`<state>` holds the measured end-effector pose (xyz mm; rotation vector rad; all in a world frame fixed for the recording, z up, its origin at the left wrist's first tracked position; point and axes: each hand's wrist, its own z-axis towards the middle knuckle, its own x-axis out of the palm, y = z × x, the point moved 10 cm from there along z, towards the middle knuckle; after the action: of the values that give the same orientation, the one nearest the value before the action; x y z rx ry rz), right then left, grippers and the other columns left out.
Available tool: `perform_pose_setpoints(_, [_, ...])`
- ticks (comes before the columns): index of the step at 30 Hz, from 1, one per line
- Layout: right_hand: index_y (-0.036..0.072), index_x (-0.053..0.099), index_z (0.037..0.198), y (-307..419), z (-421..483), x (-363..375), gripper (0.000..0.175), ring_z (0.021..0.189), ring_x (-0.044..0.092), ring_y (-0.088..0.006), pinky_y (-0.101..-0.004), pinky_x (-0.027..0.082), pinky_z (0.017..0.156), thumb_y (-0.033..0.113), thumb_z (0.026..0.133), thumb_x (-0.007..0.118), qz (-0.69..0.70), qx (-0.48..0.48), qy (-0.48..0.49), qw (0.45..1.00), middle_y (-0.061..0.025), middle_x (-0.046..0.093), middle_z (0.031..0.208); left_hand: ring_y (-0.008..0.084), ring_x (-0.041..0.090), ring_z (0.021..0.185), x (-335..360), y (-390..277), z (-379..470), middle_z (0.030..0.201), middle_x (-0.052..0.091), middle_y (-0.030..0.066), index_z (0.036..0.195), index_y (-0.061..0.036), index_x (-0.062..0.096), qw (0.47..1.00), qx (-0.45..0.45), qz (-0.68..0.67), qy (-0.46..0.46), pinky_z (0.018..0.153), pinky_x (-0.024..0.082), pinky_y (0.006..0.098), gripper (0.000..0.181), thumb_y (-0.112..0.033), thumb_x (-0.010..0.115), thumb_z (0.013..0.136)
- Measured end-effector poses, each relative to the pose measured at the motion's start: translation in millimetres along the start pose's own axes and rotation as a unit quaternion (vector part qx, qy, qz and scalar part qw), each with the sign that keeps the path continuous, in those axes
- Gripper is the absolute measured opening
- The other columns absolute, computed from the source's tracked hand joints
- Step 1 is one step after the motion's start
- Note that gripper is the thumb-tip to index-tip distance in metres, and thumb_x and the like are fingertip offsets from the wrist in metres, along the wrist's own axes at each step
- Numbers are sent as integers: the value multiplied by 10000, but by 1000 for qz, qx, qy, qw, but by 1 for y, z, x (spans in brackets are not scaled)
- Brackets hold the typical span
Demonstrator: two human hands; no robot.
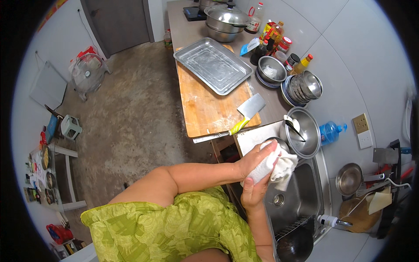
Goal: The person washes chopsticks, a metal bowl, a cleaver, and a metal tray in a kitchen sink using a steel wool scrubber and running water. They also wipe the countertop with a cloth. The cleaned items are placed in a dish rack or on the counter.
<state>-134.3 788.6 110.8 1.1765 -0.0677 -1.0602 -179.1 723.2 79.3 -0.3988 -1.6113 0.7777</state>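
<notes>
Both my hands hold a bunched white cloth in front of me, over the near left edge of the steel sink. My left hand grips the cloth from above and the left, its fingers wrapped over it. From below, my right hand presses on it, thumb up. Whether anything is inside the cloth cannot be seen. Just beyond my hands a metal bowl is partly hidden, beside a larger steel bowl with a white spoon and a black utensil in it.
A cleaver and a metal tray lie on the floury wooden board. Stacked steel bowls, bottles and a steamer pot stand along the counter. A blue bottle is by the wall, a dark wok in the sink's near end.
</notes>
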Motion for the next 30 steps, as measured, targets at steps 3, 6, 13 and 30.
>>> perform_pose_setpoints(3, [-96,76,1416,-1,-1,16,735,1347,231,-346,-385,193,1085,238,906,488,36,15,52,998,-261,188,1463,67,484,646,-25,6,-1,690,506,-8,817,-81,545,998,-46,-38,-12,615,425,221,405,-437,417,962])
perform_pose_setpoints(6, [-97,136,1413,11,7,21,727,1333,269,-322,-375,211,1080,175,876,543,25,19,125,992,-228,247,1453,112,523,593,-37,16,0,682,546,14,813,-82,558,969,-118,-215,18,571,456,249,413,-445,422,956])
perform_pose_setpoints(13, [-61,261,1398,1,19,-4,748,1340,275,-310,-397,222,1080,379,881,577,88,-8,-73,993,-219,284,1438,179,586,994,-57,-52,-18,996,603,121,1057,-73,540,983,37,-171,-54,905,462,316,350,-373,375,984])
perform_pose_setpoints(30, [-66,378,1305,-35,76,104,568,1126,527,-277,-383,399,972,396,975,374,443,142,-20,885,-185,510,1245,147,431,1155,-113,-94,-68,1216,462,54,1269,-78,393,992,86,45,-77,988,351,319,387,-309,462,967])
